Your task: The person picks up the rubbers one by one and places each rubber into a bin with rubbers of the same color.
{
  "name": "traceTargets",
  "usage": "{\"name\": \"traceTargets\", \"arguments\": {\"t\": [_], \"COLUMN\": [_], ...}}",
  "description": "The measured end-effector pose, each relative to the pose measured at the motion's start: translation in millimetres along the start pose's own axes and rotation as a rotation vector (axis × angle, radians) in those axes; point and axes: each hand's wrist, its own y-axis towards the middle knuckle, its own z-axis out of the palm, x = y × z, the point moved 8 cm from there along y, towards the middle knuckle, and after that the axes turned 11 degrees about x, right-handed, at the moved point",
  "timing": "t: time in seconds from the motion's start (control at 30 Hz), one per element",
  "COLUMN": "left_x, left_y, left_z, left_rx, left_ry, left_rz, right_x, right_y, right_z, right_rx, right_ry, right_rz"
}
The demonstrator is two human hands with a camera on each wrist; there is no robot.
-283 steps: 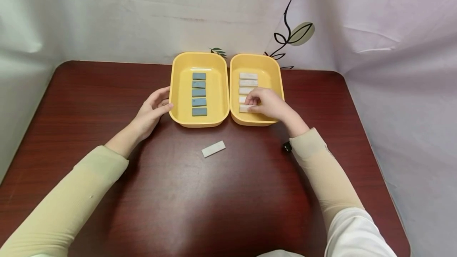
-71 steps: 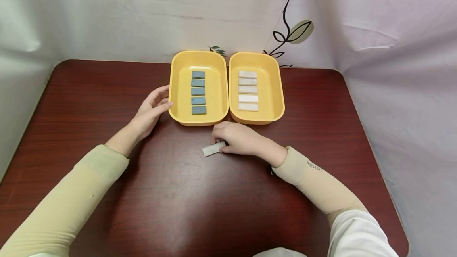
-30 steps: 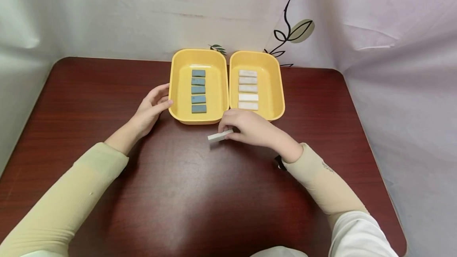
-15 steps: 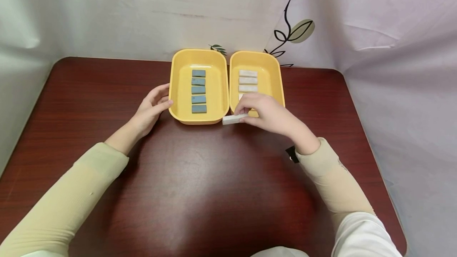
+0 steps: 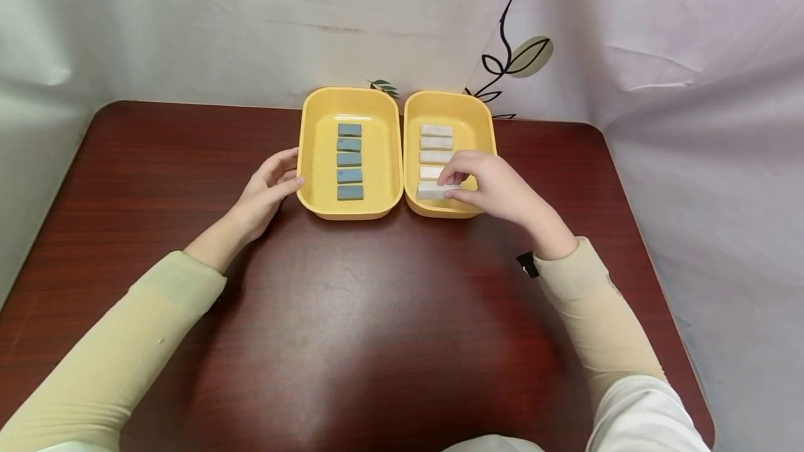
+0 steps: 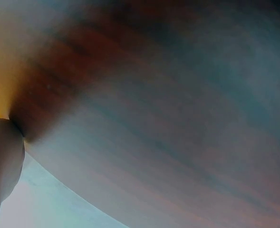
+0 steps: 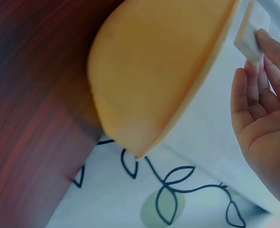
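Note:
My right hand (image 5: 490,183) pinches a pale rectangular block (image 5: 430,191) by its right end between thumb and fingers. It holds the block above the near end of the right yellow tray (image 5: 486,124); in the right wrist view, the block (image 7: 255,31) is above the tray's rim. Below and beyond it, several white blocks (image 5: 436,143) lie in a column in that tray, the nearest hidden. Several blue-grey blocks (image 5: 349,159) form a column in the left yellow tray (image 5: 383,201). My left hand (image 5: 260,197) rests against that tray's left side, thumb at the rim, fingers loosely bent.
Both trays stand side by side near the far edge of the dark red wooden table (image 5: 301,340). A pale curtain (image 5: 314,19) with leaf prints hangs right behind them and on both sides.
The right hand has picked up the loose pale block from the table in front of the trays and carried it right and away, over the right tray. The left hand has stayed put.

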Motion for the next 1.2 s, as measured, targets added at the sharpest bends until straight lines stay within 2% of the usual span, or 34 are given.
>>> {"name": "traceTargets", "arguments": {"t": [0.37,0.6,1.2], "left_x": [0.4,0.6,1.0], "left_y": [0.2,0.1,0.3], "left_z": [0.1,-0.1,-0.5], "left_rx": [0.005,0.007,0.001], "left_ry": [0.000,0.000,0.006], "left_rz": [0.004,0.011,0.000], "right_x": [-27,-41,-47], "right_y": [1.1,7.3,19.9], "right_z": [4,13,29], "right_rx": [0.027,0.078,0.163], "right_ry": [0.020,0.034,-0.026], "right_rz": [0.070,0.094,0.109]}}
